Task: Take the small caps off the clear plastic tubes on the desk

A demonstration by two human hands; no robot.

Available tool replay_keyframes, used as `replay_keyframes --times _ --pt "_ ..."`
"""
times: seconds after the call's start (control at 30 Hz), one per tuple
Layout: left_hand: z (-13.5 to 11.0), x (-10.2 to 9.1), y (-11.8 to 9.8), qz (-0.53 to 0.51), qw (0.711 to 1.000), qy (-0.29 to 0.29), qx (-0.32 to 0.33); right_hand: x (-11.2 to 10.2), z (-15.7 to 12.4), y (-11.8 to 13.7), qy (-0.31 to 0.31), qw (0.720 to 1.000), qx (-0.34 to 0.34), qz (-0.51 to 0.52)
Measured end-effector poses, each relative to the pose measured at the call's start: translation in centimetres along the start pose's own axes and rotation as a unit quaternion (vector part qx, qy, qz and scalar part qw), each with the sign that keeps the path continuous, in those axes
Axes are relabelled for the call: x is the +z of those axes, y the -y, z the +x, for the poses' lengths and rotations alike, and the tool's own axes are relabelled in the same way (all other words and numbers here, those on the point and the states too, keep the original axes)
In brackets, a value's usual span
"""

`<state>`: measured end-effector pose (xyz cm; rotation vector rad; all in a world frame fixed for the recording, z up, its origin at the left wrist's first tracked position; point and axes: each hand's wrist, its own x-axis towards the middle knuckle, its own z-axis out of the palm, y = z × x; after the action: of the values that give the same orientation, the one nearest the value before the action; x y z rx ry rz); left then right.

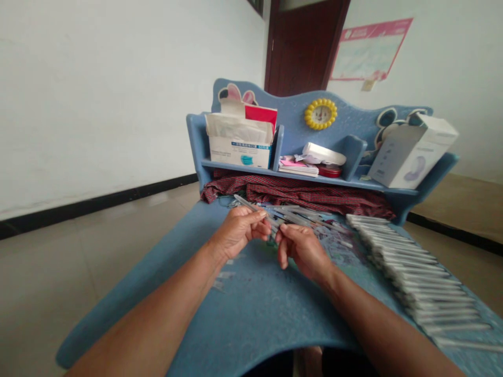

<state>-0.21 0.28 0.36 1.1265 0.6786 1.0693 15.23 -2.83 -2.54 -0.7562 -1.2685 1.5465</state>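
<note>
Both of my hands meet over the middle of the blue desk [251,314]. Between thumb and fingers, my left hand [241,230] pinches a thin, clear pen-like tube [244,202], whose far end points up and left. My right hand [304,250] is closed at the tube's near end, thumb against forefinger. The fingers cover part of it, and blur hides its details. Just behind my hands lies a loose pile of similar clear tubes [298,213]. Small clear plastic pieces [225,275] rest on the desk below my left wrist.
A long stack of pen-like tubes [416,277] runs down the desk's right side. Red checked cloth [314,195] lies under the shelf [243,168]. Up there stand a mask box [239,149], papers [298,167], a white roll [324,153] and a white box [412,152].
</note>
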Motion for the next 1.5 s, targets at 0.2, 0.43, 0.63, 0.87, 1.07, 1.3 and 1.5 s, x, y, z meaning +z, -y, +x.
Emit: replay_keyframes --times 0.2,0.43,0.63,0.87,1.07,1.3,1.5 --pt "0.3 -0.1 0.3 -0.023 0.997 -0.065 -0.027 -0.4 0.1 -0.1 -0.077 0.957 -0.092 -0.263" --pt "0.5 -0.2 0.2 -0.061 0.992 -0.100 -0.055 -1.3 0.0 -0.3 -0.116 0.874 -0.177 -0.437" --pt "0.5 -0.3 0.2 -0.086 0.989 -0.109 -0.055 -0.9 -0.1 -0.2 -0.107 0.912 -0.159 -0.364" --pt "0.7 -0.6 -0.6 -0.175 0.975 -0.124 -0.056 0.0 -0.6 1.4 -0.097 0.903 -0.122 -0.399" --pt "0.7 -1.1 -2.0 -0.285 0.945 -0.158 0.019 0.5 -0.2 2.1 0.032 0.727 -0.042 -0.684" --pt "0.4 -1.4 -2.5 -0.306 0.941 -0.137 0.053 1.6 2.5 2.1 0.202 0.686 0.118 -0.689" --pt "0.3 -1.6 -2.4 -0.307 0.944 -0.109 0.050 1.3 2.9 2.7 0.247 0.705 0.163 -0.645"
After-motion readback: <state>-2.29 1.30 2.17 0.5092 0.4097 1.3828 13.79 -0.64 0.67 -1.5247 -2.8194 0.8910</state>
